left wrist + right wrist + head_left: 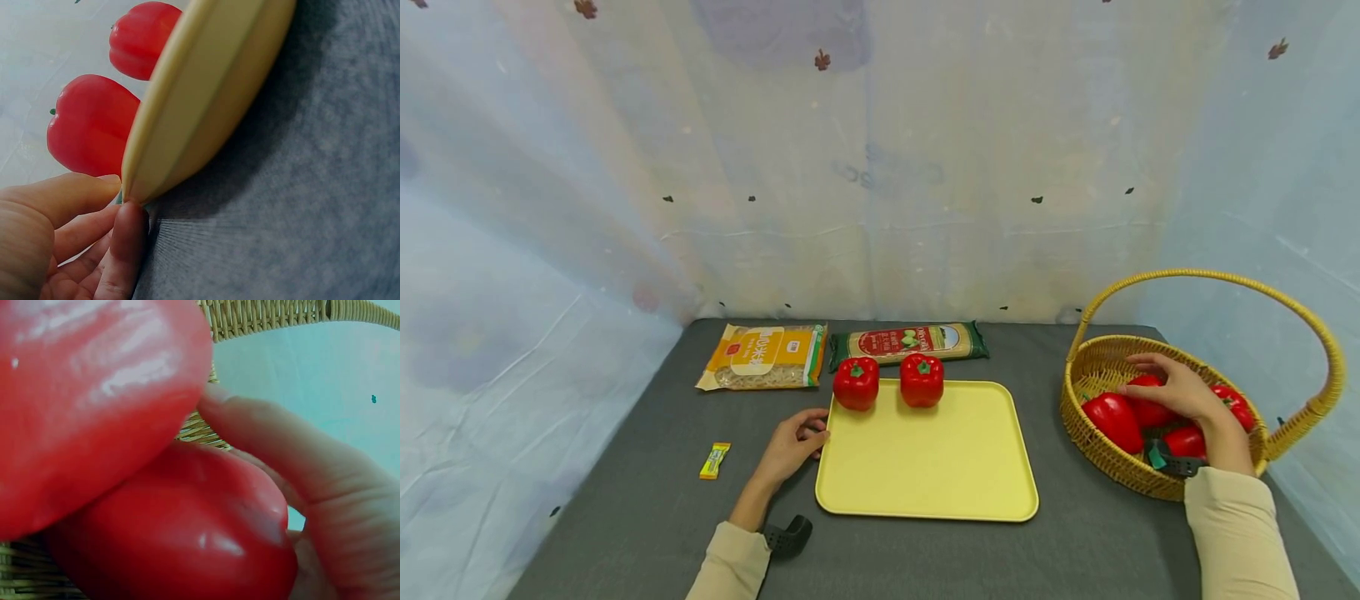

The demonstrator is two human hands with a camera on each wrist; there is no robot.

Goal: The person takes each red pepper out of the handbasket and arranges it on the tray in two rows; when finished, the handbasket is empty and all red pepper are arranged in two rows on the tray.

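A yellow rectangular tray (928, 458) lies on the grey table. My left hand (795, 439) pinches its left rim, with the thumb and fingertips at the edge in the left wrist view. Two red bell peppers (856, 384) (922, 381) stand side by side at the tray's far edge. On the right, my right hand (1176, 387) reaches into a wicker basket (1093, 446) holding several red bell peppers. Its fingers are spread over one bell pepper (181, 525). The thumb tip is right at the edge of a neighbouring bell pepper (94, 406).
Behind the tray lie a yellow noodle packet (765, 357) and a green-ended pasta packet (910, 342). A small yellow wrapped sweet (714, 461) is left of my left hand. The basket's tall handle (1210, 275) arches over the right hand. A pale curtain (865, 167) hangs behind the table.
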